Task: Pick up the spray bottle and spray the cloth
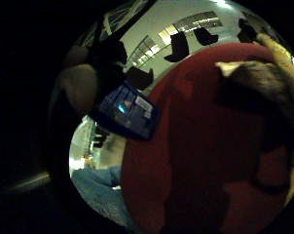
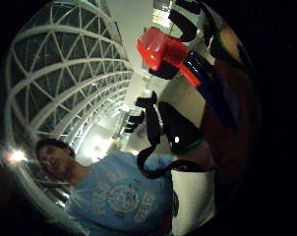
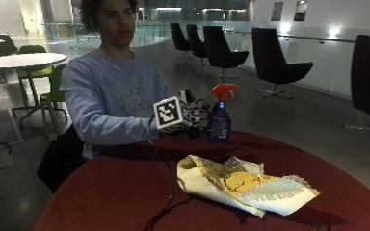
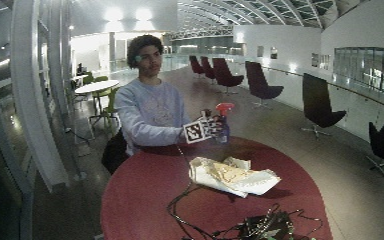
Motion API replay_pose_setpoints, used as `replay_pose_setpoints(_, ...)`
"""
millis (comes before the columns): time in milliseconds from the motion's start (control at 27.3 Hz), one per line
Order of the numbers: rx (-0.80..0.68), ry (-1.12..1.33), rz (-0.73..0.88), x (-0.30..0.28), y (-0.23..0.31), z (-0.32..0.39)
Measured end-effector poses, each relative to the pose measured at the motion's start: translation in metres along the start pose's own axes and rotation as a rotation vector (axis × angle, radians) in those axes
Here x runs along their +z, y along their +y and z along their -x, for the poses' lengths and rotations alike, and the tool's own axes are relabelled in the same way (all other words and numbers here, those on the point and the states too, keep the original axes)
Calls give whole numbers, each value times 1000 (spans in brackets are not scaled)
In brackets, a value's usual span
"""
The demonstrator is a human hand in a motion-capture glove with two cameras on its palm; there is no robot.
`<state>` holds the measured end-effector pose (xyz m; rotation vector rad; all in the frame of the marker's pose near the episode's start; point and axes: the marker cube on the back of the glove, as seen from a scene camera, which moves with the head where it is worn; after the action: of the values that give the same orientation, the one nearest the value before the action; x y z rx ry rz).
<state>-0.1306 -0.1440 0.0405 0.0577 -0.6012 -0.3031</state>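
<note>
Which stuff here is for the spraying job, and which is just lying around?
For the job:
spray bottle, held up by the gloved right hand
cloth, crumpled on the red table

Just lying about:
black chairs
cables and electronics on the table's near edge

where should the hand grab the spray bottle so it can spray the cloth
Grip the narrow neck just under the red trigger head of the spray bottle, coming from the person's side. It stands upright on the table with the nozzle facing away from them, so a finger reaches the trigger. The cloth lies in front.
</note>
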Motion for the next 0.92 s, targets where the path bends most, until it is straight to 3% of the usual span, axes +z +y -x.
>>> replay_pose_setpoints(220, 65, 268, -67, -100, 65, -22)
replay_pose_setpoints(477, 209, 425, -179, -174, 136, -62)
replay_pose_setpoints(697, 273, 465, -253, -203, 173, -82)
replay_pose_setpoints(917, 281, 513, -228, -204, 183, -84)
